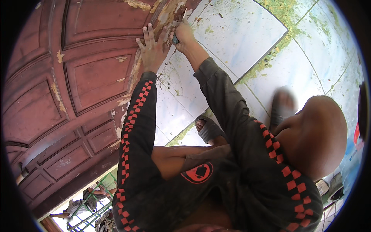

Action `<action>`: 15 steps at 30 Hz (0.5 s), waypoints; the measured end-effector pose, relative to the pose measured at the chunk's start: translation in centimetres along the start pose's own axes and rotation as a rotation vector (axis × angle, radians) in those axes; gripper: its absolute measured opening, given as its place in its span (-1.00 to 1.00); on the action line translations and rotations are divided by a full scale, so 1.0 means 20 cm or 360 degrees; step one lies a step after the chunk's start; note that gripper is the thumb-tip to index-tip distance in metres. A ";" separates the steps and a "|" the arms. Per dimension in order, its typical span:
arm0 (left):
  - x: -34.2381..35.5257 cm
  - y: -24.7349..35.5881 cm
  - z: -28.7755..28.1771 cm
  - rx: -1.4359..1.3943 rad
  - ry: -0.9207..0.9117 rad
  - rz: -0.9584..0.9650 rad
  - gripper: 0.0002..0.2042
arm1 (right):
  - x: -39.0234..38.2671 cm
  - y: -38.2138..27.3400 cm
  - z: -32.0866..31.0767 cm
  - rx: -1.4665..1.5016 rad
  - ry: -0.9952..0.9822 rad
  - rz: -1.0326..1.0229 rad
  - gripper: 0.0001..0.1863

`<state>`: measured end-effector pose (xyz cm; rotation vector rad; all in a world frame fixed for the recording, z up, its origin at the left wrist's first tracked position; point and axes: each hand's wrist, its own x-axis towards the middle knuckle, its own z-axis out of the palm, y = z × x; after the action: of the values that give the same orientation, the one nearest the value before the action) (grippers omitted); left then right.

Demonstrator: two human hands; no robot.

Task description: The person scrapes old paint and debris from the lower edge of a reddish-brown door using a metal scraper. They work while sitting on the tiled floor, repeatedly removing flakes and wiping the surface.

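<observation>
Right hand (184,34) grips pointed blade (184,15); panelled door (101,82) looks flaky.

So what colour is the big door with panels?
The door is reddish-brown, with pale patches near its edge; the head view shows it best.

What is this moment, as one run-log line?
left hand: spread on red door; right hand: gripping bladed tool; door: worn in patches; floor tiles: yellow-green debris

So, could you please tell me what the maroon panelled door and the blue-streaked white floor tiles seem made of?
The door looks like dull-painted wood; paler patches show where coating is missing. The tiles are probably glazed ceramic, given their gloss and straight joints.
</observation>
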<state>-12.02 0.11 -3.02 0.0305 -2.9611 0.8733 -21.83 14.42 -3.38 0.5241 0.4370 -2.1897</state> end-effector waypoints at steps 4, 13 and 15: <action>-0.03 -0.02 0.04 0.0082 0.0106 -0.0015 -0.23 | -0.07 0.07 0.02 0.0012 -0.0060 0.0005 -0.65; -0.03 -0.01 0.01 0.0074 0.0058 0.0001 -0.18 | -0.07 0.09 0.01 -0.0001 -0.0005 -0.0023 -0.69; 0.00 -0.02 0.02 0.0134 0.0055 0.0012 -0.16 | 0.00 0.02 0.01 0.0119 -0.0021 0.0068 -0.65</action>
<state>-11.93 -0.48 -3.21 0.0078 -2.8928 0.9883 -21.54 14.04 -3.37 0.5546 0.3350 -2.1736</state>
